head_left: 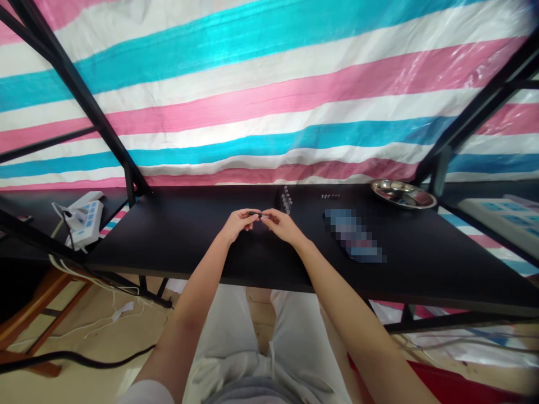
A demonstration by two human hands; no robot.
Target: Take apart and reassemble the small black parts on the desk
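Observation:
My left hand (240, 223) is closed in a pinch on a small dark, thin piece (255, 213) above the black table. My right hand (281, 225) meets it from the other side, with thumb and finger pinched at the right end of that piece, where a lighter tip shows. The piece is too small to name. Just beyond my right hand stands a dark rack (281, 199) with several small clear-topped items (287, 197) along it. Farther right, several tiny shiny pieces (330, 196) lie in a row.
A round steel tray (389, 197) sits at the table's back right. A blurred-out bluish flat object (353, 235) lies right of my hands. Black metal posts (113, 146) frame the table (177, 235); a striped sheet (261, 112) hangs behind. Power strips (89, 221) lie at left.

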